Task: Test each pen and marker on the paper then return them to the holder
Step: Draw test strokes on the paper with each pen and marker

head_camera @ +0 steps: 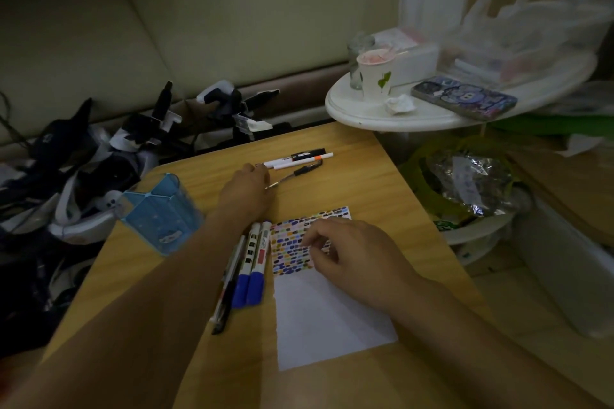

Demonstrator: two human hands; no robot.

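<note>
Wooden table (349, 176) carries everything; take the paper (325, 315) as the landmark. Beyond it, the left hand (247, 189) reaches a far cluster of pens (299, 158), fingers curled at their near ends; whether it already grips one I cannot tell. On the paper's marked upper half rests the right hand (349, 252), fingers loosely bent, holding nothing. Left of the paper lie two blue-capped markers (254, 262) and a slim pen (229, 289); further left stands the blue plastic holder (159, 212), translucent and partitioned. Best to pinch one smooth barrel cleanly, keep the sheet pinned, and draw on bare white.
</note>
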